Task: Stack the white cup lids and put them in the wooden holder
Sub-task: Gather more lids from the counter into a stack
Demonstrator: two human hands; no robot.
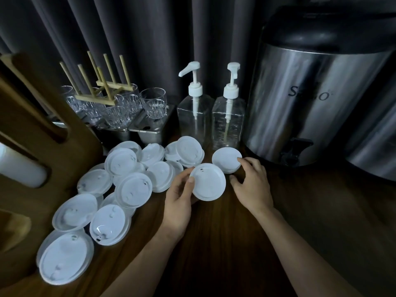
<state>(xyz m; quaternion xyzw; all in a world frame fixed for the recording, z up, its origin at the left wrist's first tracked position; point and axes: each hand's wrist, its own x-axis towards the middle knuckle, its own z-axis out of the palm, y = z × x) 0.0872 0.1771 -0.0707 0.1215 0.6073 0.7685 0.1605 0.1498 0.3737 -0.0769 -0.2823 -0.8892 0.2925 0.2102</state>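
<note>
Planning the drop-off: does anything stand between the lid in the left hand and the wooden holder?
Loose lids lie scattered on the table between the lid in the left hand and the wooden holder. Lifted over them, nothing visible blocks it.

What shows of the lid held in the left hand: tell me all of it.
The held lid is a round white disc, plastic by its look, with a raised rim and a small hole near its far-left edge. It hangs slightly tilted above the wooden table, gripped by the left hand, whose thumb presses its left rim. Just beyond it lies another lid.
</note>
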